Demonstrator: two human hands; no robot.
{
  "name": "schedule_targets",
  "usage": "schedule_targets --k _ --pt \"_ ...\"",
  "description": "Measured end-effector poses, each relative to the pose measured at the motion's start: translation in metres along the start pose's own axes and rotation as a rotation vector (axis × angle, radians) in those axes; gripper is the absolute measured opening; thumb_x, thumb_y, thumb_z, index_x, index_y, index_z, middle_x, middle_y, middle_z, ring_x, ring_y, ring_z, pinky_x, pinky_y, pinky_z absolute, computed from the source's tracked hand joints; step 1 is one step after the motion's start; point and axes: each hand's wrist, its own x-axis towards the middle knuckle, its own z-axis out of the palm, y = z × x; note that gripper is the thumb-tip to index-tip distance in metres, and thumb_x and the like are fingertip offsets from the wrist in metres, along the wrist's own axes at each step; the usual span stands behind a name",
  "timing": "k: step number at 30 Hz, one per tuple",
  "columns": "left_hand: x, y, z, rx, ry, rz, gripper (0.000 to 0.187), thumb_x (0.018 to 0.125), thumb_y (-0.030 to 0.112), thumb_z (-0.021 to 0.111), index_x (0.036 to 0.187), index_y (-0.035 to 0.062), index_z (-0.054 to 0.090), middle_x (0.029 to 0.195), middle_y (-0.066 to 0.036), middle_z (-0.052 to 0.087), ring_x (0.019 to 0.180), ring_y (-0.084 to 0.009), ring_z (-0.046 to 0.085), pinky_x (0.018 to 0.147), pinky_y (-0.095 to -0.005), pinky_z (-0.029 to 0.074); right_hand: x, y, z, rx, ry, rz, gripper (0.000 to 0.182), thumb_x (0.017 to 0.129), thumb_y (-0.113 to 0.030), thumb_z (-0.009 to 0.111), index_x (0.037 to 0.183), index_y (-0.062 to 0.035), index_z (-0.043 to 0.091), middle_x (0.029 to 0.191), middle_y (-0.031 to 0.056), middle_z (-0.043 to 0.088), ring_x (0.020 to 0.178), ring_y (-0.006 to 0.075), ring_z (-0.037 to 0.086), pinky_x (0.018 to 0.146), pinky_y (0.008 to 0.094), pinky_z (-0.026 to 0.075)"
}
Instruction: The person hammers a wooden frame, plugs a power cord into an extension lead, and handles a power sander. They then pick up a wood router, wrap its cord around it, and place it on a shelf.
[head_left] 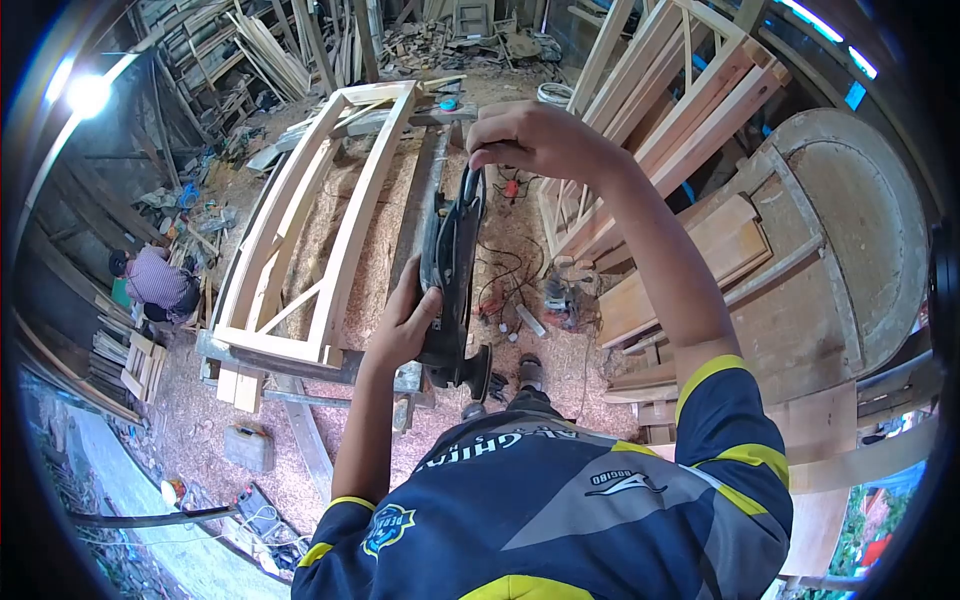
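A black power tool [457, 260] is held upright in front of my body, its round part low down near my feet. My left hand [405, 318] is wrapped round its left side, with the thumb in front. At the tool's upper end my right hand [530, 140] is closed, fingers bent over the top. Just left of the tool a pale wooden frame [365, 215] with curved rails and a diagonal brace lies on a workbench [422, 190].
Tall timber frames [665, 120] lean at the right, beside an oval wooden panel [850, 220]. A person [160, 283] crouches at the far left. Cables and another tool [560, 295] lie on the shaving-covered floor. A grey case [249, 447] stands lower left.
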Motion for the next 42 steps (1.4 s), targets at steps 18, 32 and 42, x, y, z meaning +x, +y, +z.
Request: schedule_targets --k 18,32,42 --pt "0.015 -0.005 0.015 -0.441 0.108 0.065 0.067 0.110 0.027 0.054 0.163 -0.0017 0.023 0.157 -0.016 0.042 0.140 -0.0219 0.047 0.116 -0.0362 0.038 -0.065 0.000 0.163 1.119 0.285 0.598 0.022 0.113 -0.021 0.050 0.110 -0.0084 0.067 0.082 -0.0036 0.056 0.076 0.0072 0.052 0.076 0.0232 0.047" --pt "0.046 -0.010 0.010 -0.414 0.586 0.242 0.050 0.115 0.030 0.044 0.157 0.0046 0.034 0.133 -0.008 0.057 0.114 -0.0163 0.058 0.100 -0.0353 0.048 -0.171 -0.122 0.250 1.264 0.182 0.966 0.017 0.108 -0.015 0.054 0.114 -0.0034 0.065 0.091 0.0004 0.062 0.085 0.0088 0.059 0.079 0.0269 0.048" --pt "0.049 -0.033 -0.004 -0.283 0.714 0.282 0.051 0.112 0.045 0.049 0.146 0.0071 0.043 0.126 -0.006 0.057 0.111 -0.0148 0.056 0.098 -0.0326 0.048 -0.179 -0.158 0.195 0.734 -0.023 0.814 0.033 0.104 -0.010 0.060 0.136 -0.0048 0.056 0.096 0.0058 0.063 0.080 0.0150 0.059 0.076 0.0320 0.051"
